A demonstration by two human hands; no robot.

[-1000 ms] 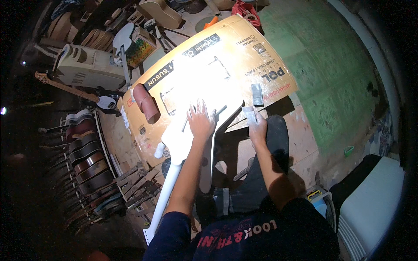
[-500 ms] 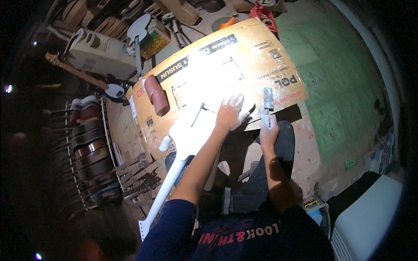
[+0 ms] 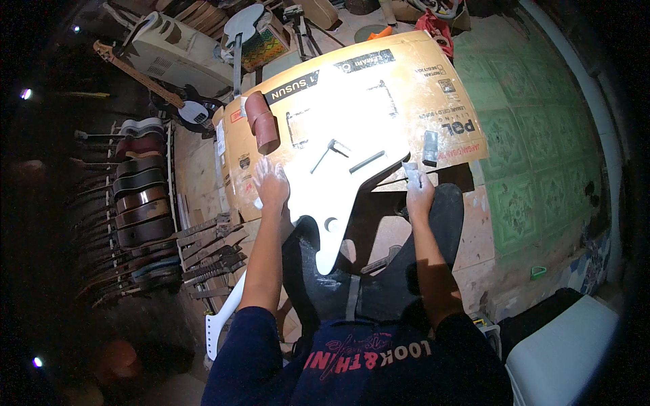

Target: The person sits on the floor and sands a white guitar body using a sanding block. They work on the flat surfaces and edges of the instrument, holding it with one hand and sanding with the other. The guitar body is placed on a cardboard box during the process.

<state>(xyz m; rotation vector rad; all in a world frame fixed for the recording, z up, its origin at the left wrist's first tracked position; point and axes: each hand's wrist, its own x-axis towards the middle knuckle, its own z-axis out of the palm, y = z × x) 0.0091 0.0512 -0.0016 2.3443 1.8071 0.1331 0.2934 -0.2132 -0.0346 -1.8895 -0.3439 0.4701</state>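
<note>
The left hand (image 3: 271,184), empty, its fingers apart and dusted white, had moved from the right edge of the white guitar body (image 3: 318,196) to its left edge; whether the palm pressed on it could not be told. The right hand (image 3: 420,195) had stayed off the body's right side, a folded grey piece (image 3: 410,167) pinched between thumb and fingers.

The body lay between the hands, its pointed horn, with a round hole, reaching back toward the lap. The shift had left the middle and the right edge bare, with the dark slots (image 3: 367,162) in the face showing, so attention seemed to have passed to the left side while the grey piece waited in the right hand. The white neck (image 3: 215,331) showed behind the left forearm.

Beyond the left hand stood a red-brown roll (image 3: 262,122) on the cardboard sheet (image 3: 447,95); just past the right hand lay a dark block (image 3: 430,148). Farther left of the left hand was a rack of guitars (image 3: 139,216), and off to the right of the right hand spread green floor tiles (image 3: 531,169).
</note>
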